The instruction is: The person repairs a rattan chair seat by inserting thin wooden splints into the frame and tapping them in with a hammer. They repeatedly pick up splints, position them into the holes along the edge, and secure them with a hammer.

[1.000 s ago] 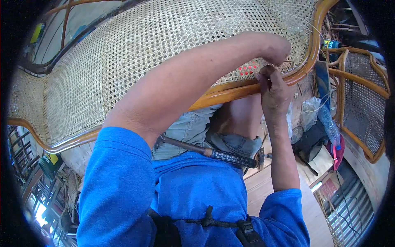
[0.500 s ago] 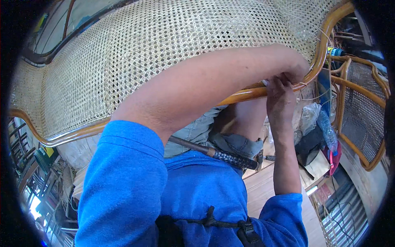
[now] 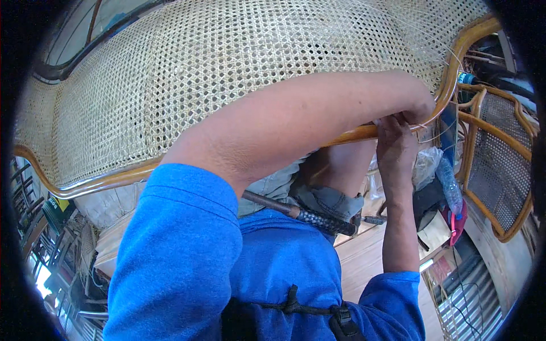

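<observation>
Woven cane panel [image 3: 227,51]: pale straw colour, open lattice of small holes, stretching wide across upper view, partly hidden at near right. Glossy orange-brown frame [image 3: 358,134] borders near edge, bending upward at both ends. Thin pale strand [image 3: 438,138] loops loose beside frame's right part, ends unclear.
</observation>
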A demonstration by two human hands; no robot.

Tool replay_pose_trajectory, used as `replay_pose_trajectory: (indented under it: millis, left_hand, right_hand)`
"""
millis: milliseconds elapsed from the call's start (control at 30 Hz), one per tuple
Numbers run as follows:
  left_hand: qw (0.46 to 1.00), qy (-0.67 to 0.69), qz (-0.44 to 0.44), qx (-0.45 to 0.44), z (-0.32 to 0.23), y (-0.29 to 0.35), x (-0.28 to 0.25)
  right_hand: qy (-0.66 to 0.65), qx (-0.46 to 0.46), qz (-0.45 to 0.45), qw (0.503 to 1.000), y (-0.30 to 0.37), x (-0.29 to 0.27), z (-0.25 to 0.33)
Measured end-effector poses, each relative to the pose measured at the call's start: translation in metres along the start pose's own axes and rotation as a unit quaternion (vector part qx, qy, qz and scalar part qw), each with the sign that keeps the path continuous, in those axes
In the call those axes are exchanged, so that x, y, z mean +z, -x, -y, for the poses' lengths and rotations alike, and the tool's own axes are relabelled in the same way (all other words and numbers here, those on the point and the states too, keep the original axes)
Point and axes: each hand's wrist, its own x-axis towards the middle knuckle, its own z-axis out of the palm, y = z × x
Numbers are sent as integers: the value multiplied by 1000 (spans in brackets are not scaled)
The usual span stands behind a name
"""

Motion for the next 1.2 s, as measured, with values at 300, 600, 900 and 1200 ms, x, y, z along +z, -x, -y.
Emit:
replay_pose_trajectory:
  millis: [300, 600, 900, 1200]
  left_hand:
    - [998, -1, -57, 29, 5, 8, 1]
    - [984, -125, -111, 59, 13, 2, 2]
    - [978, -169, -100, 72, 15, -3, -5]
    - [988, 23, -71, 138, 45, 2, -6]
  right_hand:
    - [-30, -55, 7, 998, -18, -6, 6]
    - [52, -87, 39, 994, -14, -16, 11]
    - [-236, -76, 348, 904, 97, 10, 88]
    - [-293, 125, 327, 890, 107, -77, 47]
